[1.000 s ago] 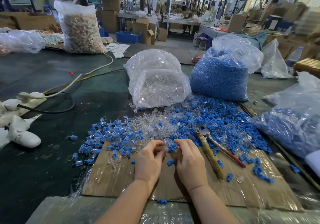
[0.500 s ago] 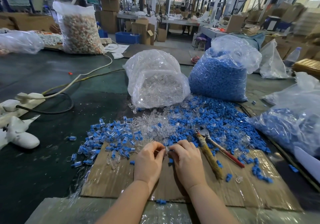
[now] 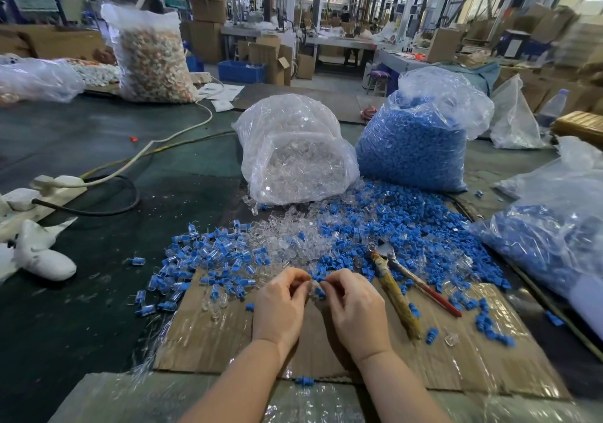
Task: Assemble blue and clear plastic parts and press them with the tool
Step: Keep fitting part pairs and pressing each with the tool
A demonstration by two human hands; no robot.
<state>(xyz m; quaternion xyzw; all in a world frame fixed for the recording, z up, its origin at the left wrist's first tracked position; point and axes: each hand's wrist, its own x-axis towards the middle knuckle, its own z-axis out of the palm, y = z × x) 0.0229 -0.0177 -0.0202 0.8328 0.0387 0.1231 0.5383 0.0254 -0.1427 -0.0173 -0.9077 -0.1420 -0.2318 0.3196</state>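
Pinching small pieces between curled fingertips, your left hand [image 3: 280, 305] and right hand [image 3: 354, 308] met above the taped cardboard sheet [image 3: 202, 341]; the left held a clear plastic part [image 3: 314, 288], the right a blue part [image 3: 321, 293], touching each other. Just right of your right hand lay the pliers [image 3: 396, 287], handles toward you. Beyond your fingers spread loose blue parts [image 3: 408, 226] and clear parts [image 3: 284, 230], with joined pieces [image 3: 208, 256] to the left. Farther back stood a bag of clear parts [image 3: 293, 161] beside a bag of blue parts [image 3: 414, 148].

Left hand [image 3: 280, 303] and right hand [image 3: 354, 308] meet fingertip to fingertip, fingers curled, apparently pinching something small.
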